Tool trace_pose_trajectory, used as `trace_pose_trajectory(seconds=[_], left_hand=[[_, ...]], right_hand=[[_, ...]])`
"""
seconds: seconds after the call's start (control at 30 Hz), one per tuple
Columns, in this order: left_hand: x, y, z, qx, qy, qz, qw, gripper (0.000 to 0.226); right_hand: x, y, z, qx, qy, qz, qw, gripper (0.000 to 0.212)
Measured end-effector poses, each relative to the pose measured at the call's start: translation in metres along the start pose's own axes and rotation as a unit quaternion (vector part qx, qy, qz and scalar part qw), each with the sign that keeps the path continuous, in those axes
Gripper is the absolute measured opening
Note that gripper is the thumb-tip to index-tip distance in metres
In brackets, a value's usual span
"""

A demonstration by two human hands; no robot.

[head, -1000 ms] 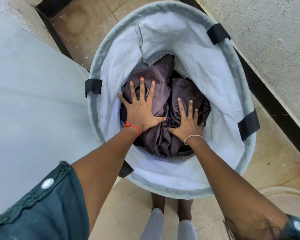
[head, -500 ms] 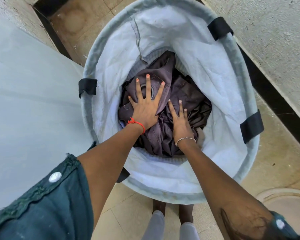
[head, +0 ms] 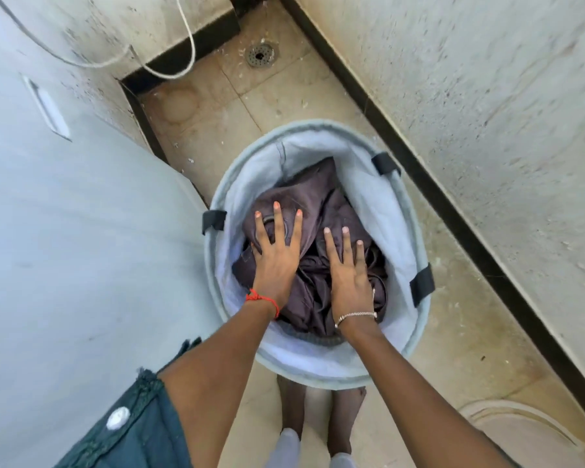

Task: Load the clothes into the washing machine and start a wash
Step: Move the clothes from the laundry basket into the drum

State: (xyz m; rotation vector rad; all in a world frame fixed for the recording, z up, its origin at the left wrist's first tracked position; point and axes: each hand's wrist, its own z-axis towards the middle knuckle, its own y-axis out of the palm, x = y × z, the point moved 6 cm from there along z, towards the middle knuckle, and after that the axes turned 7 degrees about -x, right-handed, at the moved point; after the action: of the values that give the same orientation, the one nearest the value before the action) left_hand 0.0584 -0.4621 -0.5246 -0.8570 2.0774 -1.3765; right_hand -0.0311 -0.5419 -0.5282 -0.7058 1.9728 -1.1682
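Observation:
A round pale blue laundry basket [head: 416,319] with black tabs on its rim stands on the floor in front of my feet. Crumpled dark purple clothes [head: 321,194] lie inside it, one piece with a metal ring. My left hand [head: 276,251] lies flat on the left of the pile, fingers spread and straight, over the ring. My right hand [head: 347,268] presses flat on the right of the pile, fingers straight. The big pale grey side of the washing machine [head: 81,251] fills the left of the view, close to the basket.
The tiled floor runs in a narrow strip between the machine and a rough wall [head: 487,96] on the right. A floor drain [head: 260,55] sits at the far end. A white hose [head: 186,45] hangs down behind the machine. A round beige tub [head: 527,434] is at the bottom right.
The view has pulled back and up, so the basket looks smaller and the drain and hose now show. Both hands stay flat on the purple clothes, the right hand now further forward.

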Motion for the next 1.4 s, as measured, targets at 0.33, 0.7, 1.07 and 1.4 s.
trace_pose_trajectory(seconds=[0.33, 0.7, 1.07, 1.4], left_hand=[[0.002, -0.167, -0.098, 0.022, -0.045, -0.025, 0.998, 0.073], [-0.012, -0.412, -0.206, 0.102, -0.06, -0.09, 0.989, 0.079], [-0.086, -0.577, -0.278, 0.191, -0.046, -0.188, 0.962, 0.077], [-0.207, -0.701, -0.375, 0.306, -0.097, -0.153, 0.935, 0.073]], right_hand=[[-0.064, -0.213, -0.091, 0.011, -0.063, -0.02, 0.998, 0.095], [-0.135, -0.411, -0.184, 0.048, -0.158, -0.01, 0.986, 0.081], [-0.242, -0.564, -0.238, 0.191, -0.233, -0.047, 0.952, 0.088], [-0.386, -0.654, -0.303, 0.321, -0.349, -0.019, 0.88, 0.092]])
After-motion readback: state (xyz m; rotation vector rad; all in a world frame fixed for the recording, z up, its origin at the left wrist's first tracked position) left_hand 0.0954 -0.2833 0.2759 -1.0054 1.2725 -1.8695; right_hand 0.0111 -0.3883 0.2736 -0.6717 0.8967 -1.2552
